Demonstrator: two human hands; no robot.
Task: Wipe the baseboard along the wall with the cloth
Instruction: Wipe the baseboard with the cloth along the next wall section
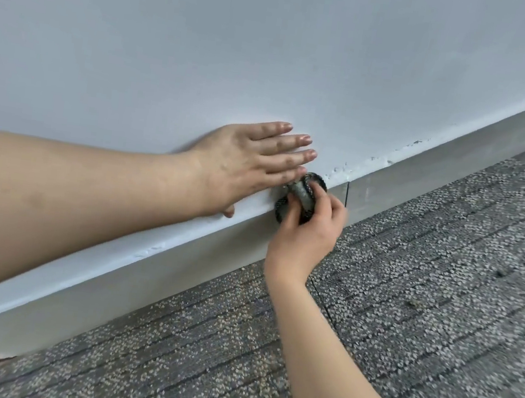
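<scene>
The left hand [245,163] lies flat on the white wall [274,50] with its fingers straight and holds nothing. The right hand [306,234] curls its fingers around a dark, bunched-up cloth [305,194]. The cloth touches the top edge of the baseboard [178,268], just above the grey carpet [426,287].

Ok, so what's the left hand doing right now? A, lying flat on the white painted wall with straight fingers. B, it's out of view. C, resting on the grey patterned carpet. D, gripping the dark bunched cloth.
A: the left hand lies flat on the white painted wall, fingers straight, while the right hand grips the dark bunched cloth at the pale grey baseboard.
</scene>
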